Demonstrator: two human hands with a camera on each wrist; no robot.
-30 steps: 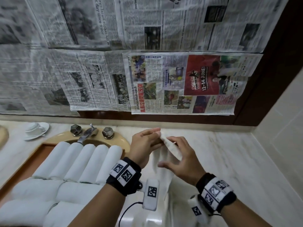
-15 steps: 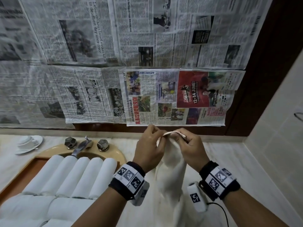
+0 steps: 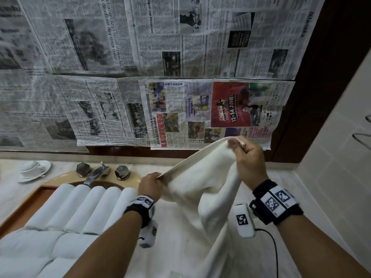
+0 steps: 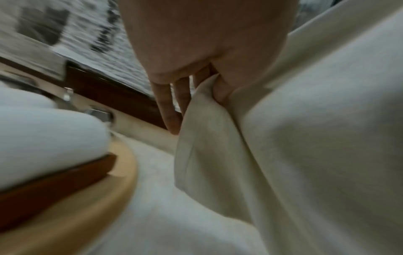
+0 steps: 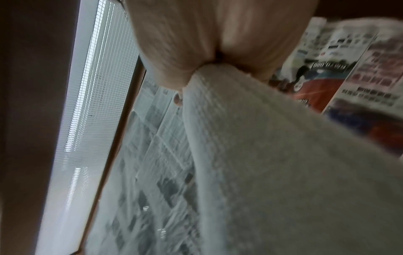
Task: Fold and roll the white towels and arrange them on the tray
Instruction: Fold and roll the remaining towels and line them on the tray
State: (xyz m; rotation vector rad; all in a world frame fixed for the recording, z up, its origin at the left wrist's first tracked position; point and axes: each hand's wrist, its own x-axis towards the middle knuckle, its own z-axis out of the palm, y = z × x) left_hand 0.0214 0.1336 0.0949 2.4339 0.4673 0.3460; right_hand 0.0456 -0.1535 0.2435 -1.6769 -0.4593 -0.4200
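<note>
An unfolded white towel (image 3: 202, 189) hangs above the counter, stretched between both hands. My left hand (image 3: 153, 182) pinches its lower left edge, close to the tray; the left wrist view shows the towel (image 4: 294, 155) bunched between thumb and fingers (image 4: 172, 110). My right hand (image 3: 244, 152) is raised higher and grips the top corner; the towel (image 5: 272, 163) drapes from that fist in the right wrist view. Several rolled white towels (image 3: 86, 209) lie in rows on the brown wooden tray (image 3: 30, 203) at the left.
The tray sits over a beige sink (image 3: 132, 178) with a metal tap (image 3: 96, 173) and two knobs. A white cup and saucer (image 3: 33, 169) stand at far left. Newspaper (image 3: 180, 109) covers the wall behind. A tiled wall (image 3: 337, 177) closes the right side. The marble counter (image 3: 281, 177) lies below the towel.
My hands, together at the towel's top edge before, have pulled apart: the left moved down and left, the right rose to the right, spreading the towel open.
</note>
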